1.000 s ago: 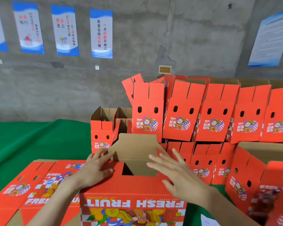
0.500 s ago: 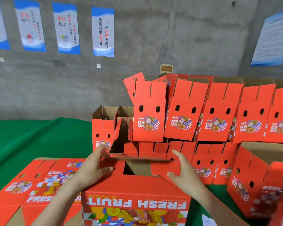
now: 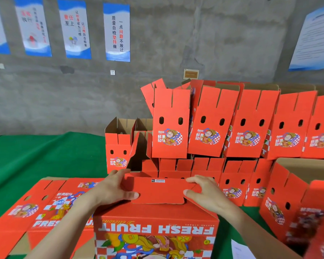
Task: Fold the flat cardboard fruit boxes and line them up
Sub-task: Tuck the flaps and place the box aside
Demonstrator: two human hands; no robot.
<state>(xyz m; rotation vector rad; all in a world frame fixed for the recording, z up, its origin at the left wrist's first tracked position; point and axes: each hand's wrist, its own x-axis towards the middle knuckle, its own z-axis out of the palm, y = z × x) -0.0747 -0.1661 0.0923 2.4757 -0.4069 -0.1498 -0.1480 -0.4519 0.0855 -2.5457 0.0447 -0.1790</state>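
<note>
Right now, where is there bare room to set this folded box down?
Bare green cloth lies left of the low open box, behind the flat stack. A narrow green strip shows right of the held box. The back and right are crowded with folded boxes.

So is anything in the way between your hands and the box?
No, nothing visible. The left hand and right hand hold the flap on top of the box, one at each end.
</note>
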